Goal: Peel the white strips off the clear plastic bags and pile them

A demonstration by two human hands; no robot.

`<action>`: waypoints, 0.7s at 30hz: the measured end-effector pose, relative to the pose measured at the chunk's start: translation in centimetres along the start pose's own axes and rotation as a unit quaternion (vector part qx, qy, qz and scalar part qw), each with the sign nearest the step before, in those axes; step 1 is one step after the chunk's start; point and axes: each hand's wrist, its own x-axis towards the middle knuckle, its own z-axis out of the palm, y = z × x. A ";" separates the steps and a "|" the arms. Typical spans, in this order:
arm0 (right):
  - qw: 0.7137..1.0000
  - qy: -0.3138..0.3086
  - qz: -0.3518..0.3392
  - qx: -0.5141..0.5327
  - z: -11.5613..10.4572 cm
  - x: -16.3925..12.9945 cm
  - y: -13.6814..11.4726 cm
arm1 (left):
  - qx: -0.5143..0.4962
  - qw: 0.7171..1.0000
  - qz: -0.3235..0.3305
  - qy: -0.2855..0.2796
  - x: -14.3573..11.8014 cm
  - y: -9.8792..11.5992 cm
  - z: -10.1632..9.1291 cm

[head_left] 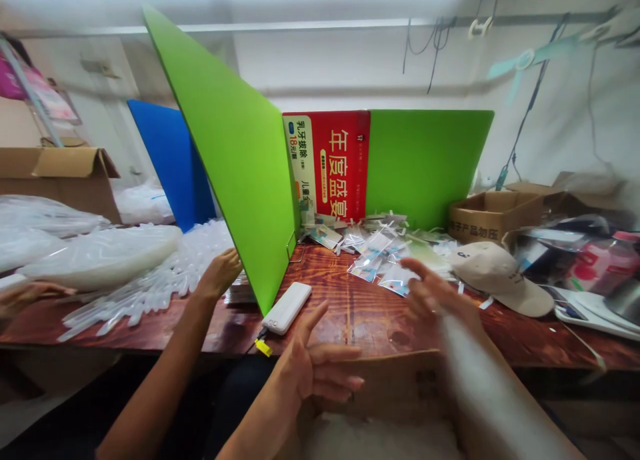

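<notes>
My left hand is open, palm turned inward and fingers spread, above the near left side of an open cardboard box. Whitish material lies inside the box. My right hand is blurred above the table, its index finger stretched out and the others partly curled. From its fingers a smeared, translucent whitish strip runs down along my forearm; it looks held. Beyond that hand lie small clear packets with printed cards. A white power bank with a yellow-tagged cable lies beyond my left hand.
Green boards and a red printed panel stand upright. Left of them, another person's hand reaches near heaped translucent plastic strips; another hand shows further left. At right are a beige cap and a small carton.
</notes>
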 end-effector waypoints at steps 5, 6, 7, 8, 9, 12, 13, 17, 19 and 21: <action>0.978 0.163 -0.077 0.108 0.0 0.4 -1.6 | 0.045 0.999 0.020 0.018 0.8 -0.4 0.2; 0.973 0.194 -0.068 0.103 -0.1 0.9 -1.6 | 0.060 0.998 0.021 0.011 0.7 -0.4 0.2; 0.968 0.224 -0.057 0.094 -0.3 1.6 -1.5 | 0.075 0.997 0.020 0.000 0.5 -0.5 0.2; 0.964 0.250 -0.044 0.083 -0.7 2.3 -1.2 | 0.085 0.996 0.016 -0.008 0.2 -0.7 0.1; 0.960 0.271 -0.033 0.069 -1.3 3.2 -0.7 | 0.104 0.994 0.013 -0.022 0.0 -1.1 0.0; 0.949 0.314 -0.001 0.017 -4.1 6.3 1.5 | 0.261 0.958 0.039 -0.110 -0.4 -3.1 -0.8; 0.945 0.327 0.017 -0.007 -5.3 7.4 2.5 | 0.344 0.924 0.064 -0.153 -0.4 -4.0 -1.2; 0.917 0.375 0.091 -0.106 -10.3 12.0 6.1 | 0.521 0.812 0.144 -0.218 0.3 -8.2 -2.5; 0.901 0.394 0.118 -0.140 -12.5 14.0 7.4 | 0.546 0.798 0.157 -0.202 0.5 -9.7 -3.1; 0.891 0.402 0.137 -0.162 -14.5 15.7 8.5 | 0.556 0.796 0.164 -0.175 0.4 -10.5 -3.7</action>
